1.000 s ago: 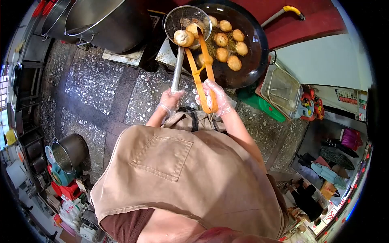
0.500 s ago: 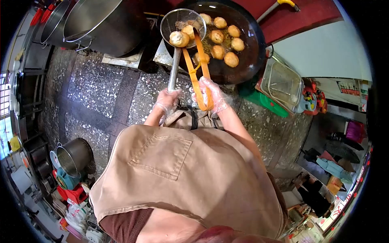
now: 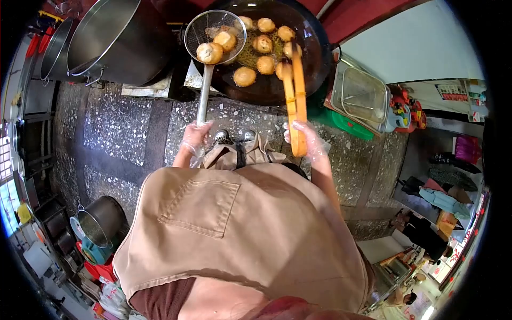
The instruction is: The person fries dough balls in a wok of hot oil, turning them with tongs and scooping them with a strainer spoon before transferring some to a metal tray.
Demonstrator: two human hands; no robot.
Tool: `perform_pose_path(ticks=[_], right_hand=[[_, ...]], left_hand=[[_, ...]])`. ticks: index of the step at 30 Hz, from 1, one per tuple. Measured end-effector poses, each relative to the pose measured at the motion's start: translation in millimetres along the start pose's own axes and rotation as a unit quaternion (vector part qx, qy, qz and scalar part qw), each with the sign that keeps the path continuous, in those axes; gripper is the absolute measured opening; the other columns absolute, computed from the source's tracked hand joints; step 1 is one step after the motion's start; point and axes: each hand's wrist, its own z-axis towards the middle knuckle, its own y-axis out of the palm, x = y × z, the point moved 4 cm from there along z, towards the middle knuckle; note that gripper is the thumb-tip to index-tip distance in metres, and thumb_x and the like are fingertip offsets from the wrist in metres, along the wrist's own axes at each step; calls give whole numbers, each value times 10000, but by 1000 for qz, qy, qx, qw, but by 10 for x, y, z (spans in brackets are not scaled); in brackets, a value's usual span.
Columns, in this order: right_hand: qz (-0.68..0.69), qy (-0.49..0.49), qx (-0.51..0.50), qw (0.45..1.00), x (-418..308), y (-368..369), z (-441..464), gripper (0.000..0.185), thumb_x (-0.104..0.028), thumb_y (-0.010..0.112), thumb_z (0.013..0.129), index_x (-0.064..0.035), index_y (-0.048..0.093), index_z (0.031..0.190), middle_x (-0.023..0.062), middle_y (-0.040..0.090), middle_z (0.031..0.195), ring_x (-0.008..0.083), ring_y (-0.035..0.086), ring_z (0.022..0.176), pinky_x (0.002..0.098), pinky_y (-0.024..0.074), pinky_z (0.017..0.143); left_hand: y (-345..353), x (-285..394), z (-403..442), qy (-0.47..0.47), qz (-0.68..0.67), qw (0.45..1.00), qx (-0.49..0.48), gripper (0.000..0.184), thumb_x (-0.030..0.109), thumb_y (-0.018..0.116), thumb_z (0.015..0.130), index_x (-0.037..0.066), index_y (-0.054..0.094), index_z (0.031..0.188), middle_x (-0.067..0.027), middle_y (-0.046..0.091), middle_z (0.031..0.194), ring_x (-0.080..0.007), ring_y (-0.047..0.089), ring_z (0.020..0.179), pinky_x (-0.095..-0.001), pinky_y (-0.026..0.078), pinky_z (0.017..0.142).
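My left hand (image 3: 197,137), in a clear plastic glove, grips the metal handle of a mesh strainer (image 3: 205,96). The strainer is held over the left side of a dark wok (image 3: 316,61) of oil. A pale-topped fried ball (image 3: 209,53) and a browner ball (image 3: 224,40) rest in its mesh. In my gloved right hand (image 3: 310,140) are wooden tongs (image 3: 299,117), their dark tips among the balls at the wok's right. Whether the tips pinch a ball, I cannot tell. Several golden fried balls (image 3: 262,44) float in the oil.
Large metal pots (image 3: 114,40) stand left of the wok. To its right are a clear rectangular container (image 3: 360,96) and a green tray (image 3: 349,125). Another pot (image 3: 101,221) is at lower left. A person in black (image 3: 424,237) is at lower right.
The tongs have swung from the strainer to the balls on the wok's right side. The strainer stays over the wok with its balls. The whole view has shifted slightly.
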Motion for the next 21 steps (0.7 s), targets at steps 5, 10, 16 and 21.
perform_pose_path(ticks=[5, 10, 16, 21], right_hand=[[11, -55, 85, 995, -40, -362, 114, 243, -150, 641, 806, -14, 529, 974, 81, 582, 769, 164, 578, 602, 272, 493, 512], [116, -58, 80, 988, -79, -369, 265, 255, -216, 654, 814, -46, 522, 952, 74, 559, 754, 173, 546, 548, 284, 484, 490], [83, -68, 78, 991, -242, -347, 427, 285, -248, 668, 808, -66, 517, 968, 71, 542, 740, 162, 525, 516, 271, 460, 472], [-457, -167, 285, 826, -585, -693, 593, 864, -383, 726, 691, 101, 325, 1284, 186, 616, 929, 340, 593, 938, 356, 461, 855]], left_hand=[[-56, 31, 9, 7, 32, 999, 9, 257, 253, 699, 814, 61, 530, 784, 23, 496, 544, -57, 435, 418, -220, 338, 366], [-91, -11, 89, 20, 28, 999, -1, 325, 347, 639, 855, 62, 519, 754, -1, 480, 518, -93, 435, 392, -254, 352, 366], [-11, 47, 93, 15, 42, 999, -4, 327, 369, 620, 863, 69, 529, 769, 18, 471, 558, -81, 426, 437, -237, 350, 399], [-36, 39, 125, 43, 53, 998, 6, 275, 282, 665, 841, 60, 560, 719, 11, 490, 539, -67, 424, 410, -233, 323, 375]])
